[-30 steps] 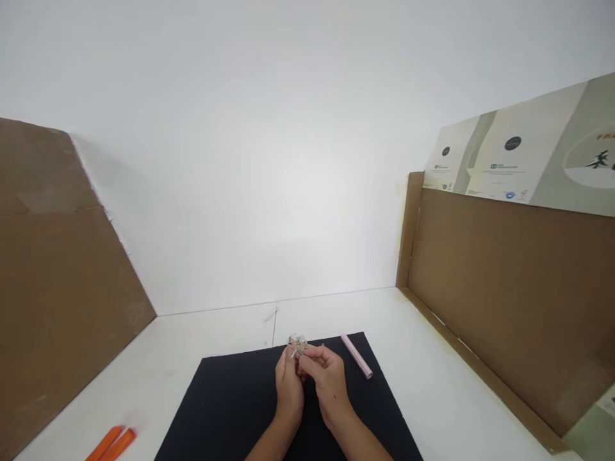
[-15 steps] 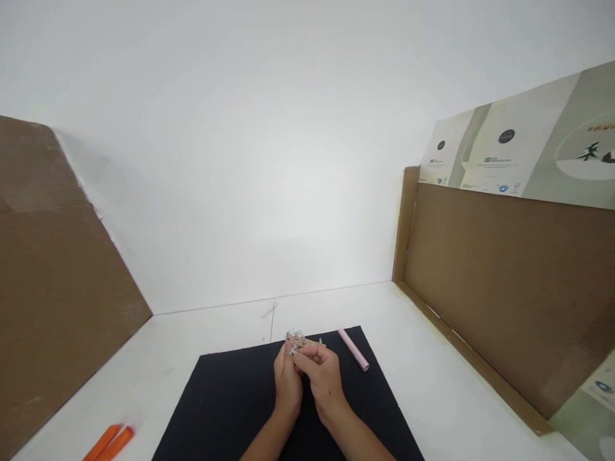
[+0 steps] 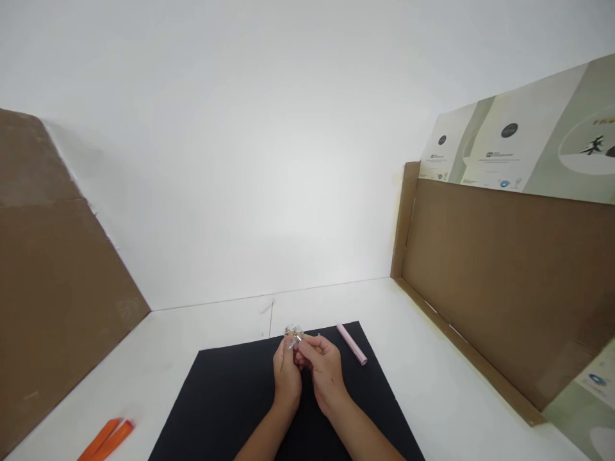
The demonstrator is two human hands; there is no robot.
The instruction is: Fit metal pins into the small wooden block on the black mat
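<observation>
My left hand is closed around the lower part of a small cluster of shiny silver and clear pieces over the far part of a black mat. Against the near side of that cluster, the thumb and fingers of my right hand pinch together, touching it. The cluster's exact kind is too small to make out, and my fingers hide most of it. To the right of my right hand, apart from it, a pale pink rod or rolled tube lies slanted on the mat.
Orange scissor-like handles or strips lie on the white table at lower left. Brown cardboard panels stand at left and right, with a white wall behind.
My right fingers have shifted slightly on the cluster, and its pieces sit at a different angle. The whole view has moved a little; the pink tube and mat stay in place.
</observation>
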